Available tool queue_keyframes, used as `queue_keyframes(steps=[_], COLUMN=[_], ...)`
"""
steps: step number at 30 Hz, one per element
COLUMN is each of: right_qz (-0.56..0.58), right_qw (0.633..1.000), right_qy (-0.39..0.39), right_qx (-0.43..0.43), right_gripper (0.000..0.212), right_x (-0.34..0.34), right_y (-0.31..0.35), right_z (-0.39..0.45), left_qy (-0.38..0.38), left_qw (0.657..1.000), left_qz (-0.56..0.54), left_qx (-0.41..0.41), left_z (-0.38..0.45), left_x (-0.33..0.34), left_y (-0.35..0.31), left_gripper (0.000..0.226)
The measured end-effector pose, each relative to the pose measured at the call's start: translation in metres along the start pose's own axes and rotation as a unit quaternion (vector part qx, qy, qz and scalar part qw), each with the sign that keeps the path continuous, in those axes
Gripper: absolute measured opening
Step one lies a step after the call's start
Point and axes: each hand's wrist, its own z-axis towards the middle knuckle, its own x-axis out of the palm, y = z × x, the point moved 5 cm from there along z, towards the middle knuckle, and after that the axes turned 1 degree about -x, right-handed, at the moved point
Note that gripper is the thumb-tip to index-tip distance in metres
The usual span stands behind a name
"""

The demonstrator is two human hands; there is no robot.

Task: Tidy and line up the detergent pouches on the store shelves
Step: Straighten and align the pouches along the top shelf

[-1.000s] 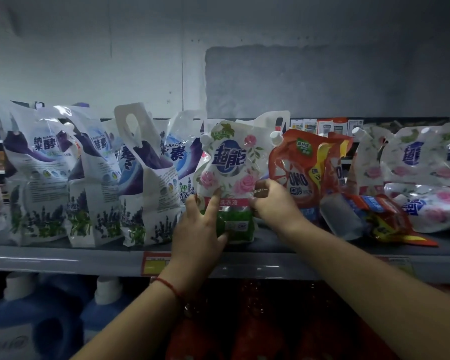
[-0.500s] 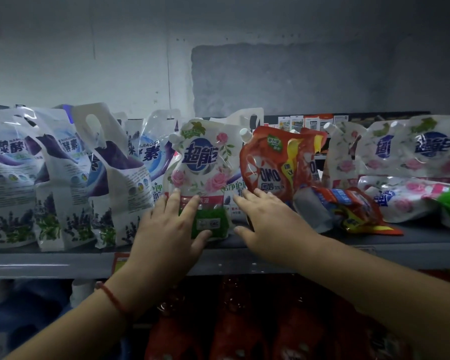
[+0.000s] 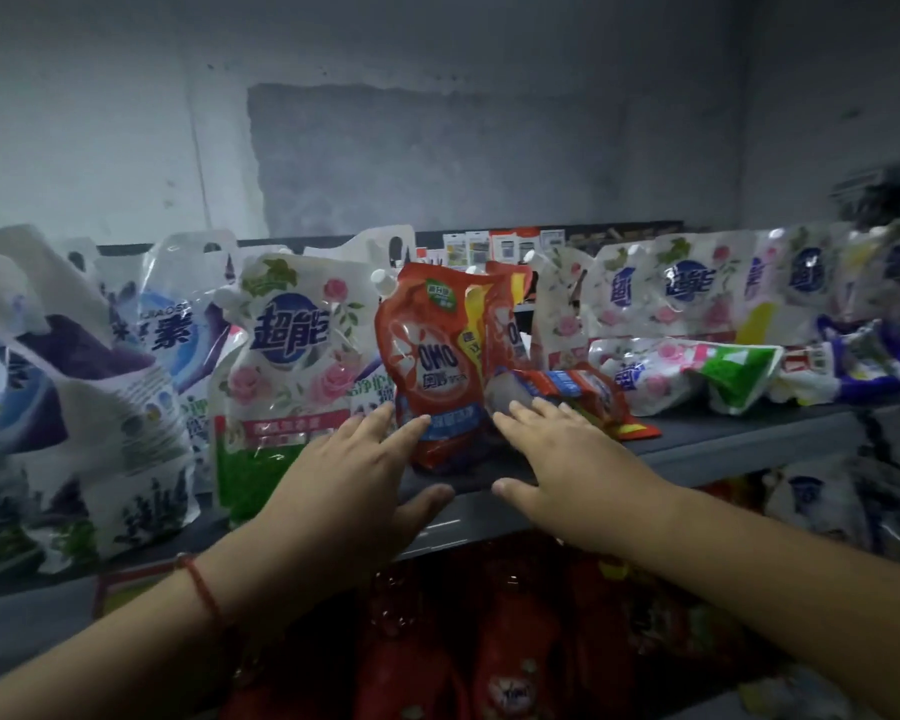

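On the grey shelf (image 3: 723, 449) stands an upright red OMO pouch (image 3: 435, 356). My left hand (image 3: 357, 485) is spread with straight fingers, its fingertips at the pouch's lower left. My right hand (image 3: 562, 470) is also flat and spread, fingertips at a fallen red pouch (image 3: 578, 394) lying beside the upright one. A white rose-print pouch with a green base (image 3: 287, 376) stands upright just left of my left hand. Neither hand grips anything.
White and purple lavender pouches (image 3: 100, 407) stand along the left of the shelf. Several rose-print pouches (image 3: 687, 288) lean at the back right, one (image 3: 687, 368) lies flat with purple pouches (image 3: 874, 361) beside it. Red bottles (image 3: 489, 641) fill the shelf below.
Both hands have let go of the white rose-print pouch and moved right to the red pouches. The view has shifted to the right.
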Motion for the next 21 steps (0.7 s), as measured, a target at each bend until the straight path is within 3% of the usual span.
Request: queue_keyframes(steps=[4,9,15,21], right_qz=[-0.007,-0.013,0.02,0.06], right_qw=[0.999,0.996,0.993,0.986], right_qy=[-0.001,0.027,0.031,0.058], right_qx=[0.049,0.086,0.111,0.144], right_gripper=[0.073,0.074,0.071,0.057], right_x=[0.007,0.009,0.006,0.023], right_y=[-0.022,-0.048,-0.091,-0.158], right_z=[-0.018,-0.036,-0.027,-0.007], left_qy=[-0.027,-0.005,-0.051,-0.069], left_qw=[0.999,0.998,0.995,0.995], left_qz=[0.006,-0.004,-0.009,-0.013], left_qx=[0.04,0.055,0.081,0.065], left_z=[0.014,0.024,0.053,0.095], left_x=[0.007,0.027,0.017,0.023], left_y=[-0.018,-0.042,-0.075,-0.115], left_gripper=[0.081,0.083,0.081,0.076])
